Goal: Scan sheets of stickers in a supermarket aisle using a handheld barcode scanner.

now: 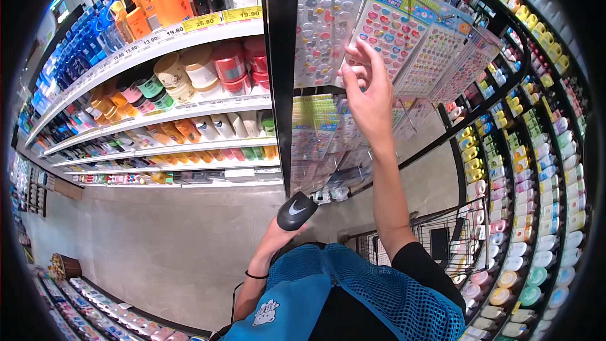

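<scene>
My left hand (278,237) is wrapped around a black handheld barcode scanner (297,212) at waist height, with its pale curved mark facing up. My right hand (369,90) is raised in front of a hanging rack of sticker packs. Its fingers are bent and apart, at the left edge of a pack of heart stickers (386,33). Whether the fingertips touch that pack cannot be told. Just left of the fingers hangs another sticker pack (324,40) with puffy shapes. More sticker packs (428,59) hang in a row to the right.
A black shelf upright (277,76) separates the stickers from shelves of orange pump bottles (175,0) and cosmetic jars (196,66). Lower metal hooks (407,116) stick out below my right hand. A wire shopping cart (440,237) stands at my right, before shelves of bottles (521,227).
</scene>
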Tool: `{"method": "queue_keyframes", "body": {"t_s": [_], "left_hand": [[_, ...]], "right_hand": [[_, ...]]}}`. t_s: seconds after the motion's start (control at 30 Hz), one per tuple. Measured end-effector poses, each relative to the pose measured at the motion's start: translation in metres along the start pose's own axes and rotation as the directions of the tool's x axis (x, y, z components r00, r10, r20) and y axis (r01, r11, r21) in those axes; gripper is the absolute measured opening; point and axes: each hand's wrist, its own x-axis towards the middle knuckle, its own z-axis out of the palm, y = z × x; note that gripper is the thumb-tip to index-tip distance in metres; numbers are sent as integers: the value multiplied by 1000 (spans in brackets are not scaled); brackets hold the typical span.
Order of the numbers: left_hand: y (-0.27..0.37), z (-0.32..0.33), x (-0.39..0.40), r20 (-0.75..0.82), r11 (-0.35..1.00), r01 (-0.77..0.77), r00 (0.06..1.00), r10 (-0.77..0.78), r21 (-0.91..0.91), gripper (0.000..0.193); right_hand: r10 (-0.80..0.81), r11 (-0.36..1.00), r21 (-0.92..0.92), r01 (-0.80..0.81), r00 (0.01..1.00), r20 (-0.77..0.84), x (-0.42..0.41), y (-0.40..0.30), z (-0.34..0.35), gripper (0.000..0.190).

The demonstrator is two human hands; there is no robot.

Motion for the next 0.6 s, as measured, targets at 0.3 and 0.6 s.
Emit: {"method": "queue_keyframes", "body": {"t_s": [0.3, 0.6], "left_hand": [[-8, 14, -1, 50, 998, 64, 997, -63, -22, 43], [-5, 33, -11, 2, 999, -5, 1000, 5, -52, 42]], "right_hand": [[33, 983, -181, -33, 999, -2, 12, -5, 6, 51], [-44, 987, -154, 44, 999, 5, 15, 1, 17, 58]]}}
